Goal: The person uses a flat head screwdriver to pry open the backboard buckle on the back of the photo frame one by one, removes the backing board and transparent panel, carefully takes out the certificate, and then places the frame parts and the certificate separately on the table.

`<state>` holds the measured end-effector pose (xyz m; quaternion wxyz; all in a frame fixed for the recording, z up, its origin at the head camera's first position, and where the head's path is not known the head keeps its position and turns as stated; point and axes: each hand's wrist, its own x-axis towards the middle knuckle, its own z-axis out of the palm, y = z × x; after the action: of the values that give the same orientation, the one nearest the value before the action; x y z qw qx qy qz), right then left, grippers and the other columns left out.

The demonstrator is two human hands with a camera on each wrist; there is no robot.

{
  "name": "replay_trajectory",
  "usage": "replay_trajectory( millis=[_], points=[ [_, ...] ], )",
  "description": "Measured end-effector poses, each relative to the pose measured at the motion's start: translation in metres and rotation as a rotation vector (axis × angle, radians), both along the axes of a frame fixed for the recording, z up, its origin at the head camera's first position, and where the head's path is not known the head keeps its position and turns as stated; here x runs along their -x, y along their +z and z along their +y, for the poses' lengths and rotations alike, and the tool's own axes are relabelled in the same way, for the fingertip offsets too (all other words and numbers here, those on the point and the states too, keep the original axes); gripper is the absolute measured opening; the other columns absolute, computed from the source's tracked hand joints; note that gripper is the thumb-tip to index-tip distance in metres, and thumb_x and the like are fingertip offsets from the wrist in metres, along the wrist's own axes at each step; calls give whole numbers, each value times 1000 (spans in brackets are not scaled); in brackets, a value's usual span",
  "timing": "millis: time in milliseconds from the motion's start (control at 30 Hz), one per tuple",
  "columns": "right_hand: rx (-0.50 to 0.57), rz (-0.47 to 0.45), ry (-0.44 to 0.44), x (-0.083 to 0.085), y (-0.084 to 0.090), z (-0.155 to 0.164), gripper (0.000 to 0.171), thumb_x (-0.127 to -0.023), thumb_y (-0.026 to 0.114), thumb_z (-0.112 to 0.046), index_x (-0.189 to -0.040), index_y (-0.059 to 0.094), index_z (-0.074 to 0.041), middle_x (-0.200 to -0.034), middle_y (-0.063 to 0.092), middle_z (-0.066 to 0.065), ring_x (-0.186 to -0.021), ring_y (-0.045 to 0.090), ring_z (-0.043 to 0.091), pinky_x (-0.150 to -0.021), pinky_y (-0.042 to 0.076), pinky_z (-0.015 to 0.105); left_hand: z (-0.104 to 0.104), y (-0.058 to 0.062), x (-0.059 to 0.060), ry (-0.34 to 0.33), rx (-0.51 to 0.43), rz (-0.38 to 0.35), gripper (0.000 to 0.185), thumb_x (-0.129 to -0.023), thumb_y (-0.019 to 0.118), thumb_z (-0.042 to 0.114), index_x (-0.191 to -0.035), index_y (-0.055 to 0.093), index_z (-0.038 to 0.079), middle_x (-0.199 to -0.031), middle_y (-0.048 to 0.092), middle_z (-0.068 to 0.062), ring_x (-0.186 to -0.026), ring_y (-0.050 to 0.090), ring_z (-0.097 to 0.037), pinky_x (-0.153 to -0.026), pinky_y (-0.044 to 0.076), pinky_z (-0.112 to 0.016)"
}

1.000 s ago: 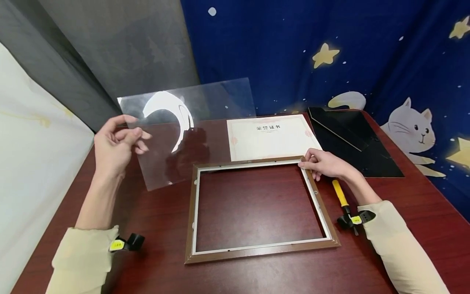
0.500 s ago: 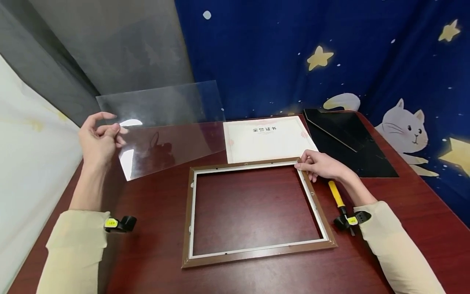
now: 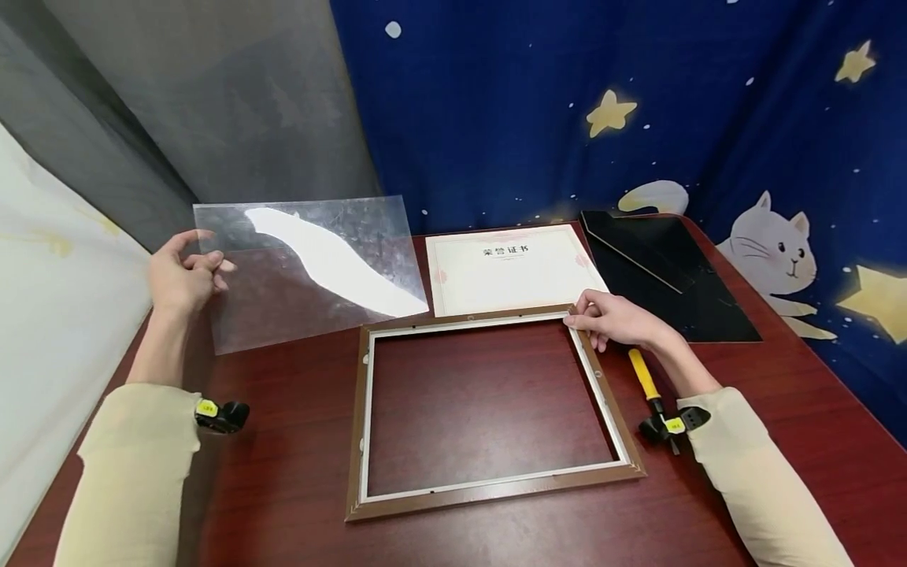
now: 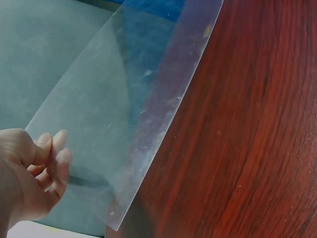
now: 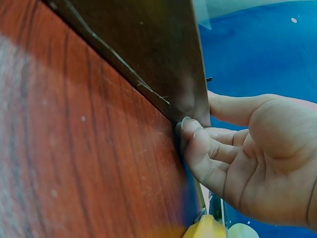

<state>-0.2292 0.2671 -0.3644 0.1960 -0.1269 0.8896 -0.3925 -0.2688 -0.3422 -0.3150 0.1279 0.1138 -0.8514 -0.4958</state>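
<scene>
So since the shot a moment back, the clear sheet point(image 3: 312, 268) has dropped lower and swung closer to the frame, and the glare on it is now a long white streak instead of a small patch. The left hand point(image 3: 177, 276) pinches its left edge between thumb and fingertips, up in the left-middle of the head view, keeping it tilted off the table point(image 3: 283, 488), probably so only the edge gets touched and no prints land on the face. In the left wrist view the fingers point(image 4: 52, 158) curl behind the sheet's near corner.

The right hand point(image 3: 612, 319) hasn't budged: its fingers curl onto the upper right corner of the wooden frame point(image 3: 354, 409), which lies flat in the middle of the picture, seemingly to stop it sliding. Hard to tell from the right wrist view how firmly it's gripped.

A certificate point(image 3: 513, 268) lies just above the frame, a black backing board point(image 3: 673, 276) to the upper right, and a yellow-handled tool point(image 3: 643, 374) beside the right wrist.
</scene>
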Motion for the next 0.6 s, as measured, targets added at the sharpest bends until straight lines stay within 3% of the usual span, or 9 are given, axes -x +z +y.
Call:
replay_trajectory(
  millis=[133, 200, 267, 367, 467, 600],
  points=[
    [13, 2, -4, -1, 0, 0, 29, -101, 64, -27, -98, 50, -2, -66, 59, 10, -54, 61, 26, -53, 53, 32, 0, -9, 9, -19, 141, -46, 52, -105, 52, 12, -156, 38, 7, -67, 60, 24, -51, 61, -4, -49, 48, -19],
    [14, 3, -6, -1, 0, 0, 29, -102, 64, -27, -98, 50, -2, -66, 59, 10, -54, 61, 26, -53, 53, 32, 1, -14, 12, -14, 232, -69, 55, -106, 51, 17, -157, 35, 8, -80, 71, 7, -71, 69, -13, -62, 52, -22],
    [9, 3, -8, -2, 0, 0, 29, -102, 64, -26, -98, 49, -2, -66, 59, 10, -54, 61, 26, -53, 53, 32, 2, -19, 15, -6, 302, -97, 56, -107, 50, 23, -158, 32, 9, -100, 72, -14, -98, 68, -27, -79, 53, -32],
    [4, 4, -8, -2, -1, 1, 28, -102, 63, -26, -99, 49, -1, -66, 59, 9, -54, 61, 27, -53, 53, 32, 2, -26, 17, -2, 345, -140, 56, -107, 47, 27, -158, 31, 9, -134, 56, -31, -130, 45, -45, -104, 42, -50],
    [5, 5, -14, -2, -2, 0, 28, -102, 63, -25, -99, 49, -1, -66, 59, 10, -55, 61, 28, -53, 53, 33, 2, -32, 19, -5, 331, -176, 58, -108, 47, 24, -158, 27, 2, -132, 58, -31, -138, 35, -48, -110, 33, -59],
    [-1, 12, -18, -3, 0, 0, 28, -102, 63, -26, -99, 50, -2, -67, 60, 10, -55, 61, 28, -53, 53, 33, 1, -37, 19, -9, 296, -204, 60, -104, 55, 21, -151, 35, -10, -120, 66, -27, -139, 34, -46, -111, 34, -58]
  ],
)
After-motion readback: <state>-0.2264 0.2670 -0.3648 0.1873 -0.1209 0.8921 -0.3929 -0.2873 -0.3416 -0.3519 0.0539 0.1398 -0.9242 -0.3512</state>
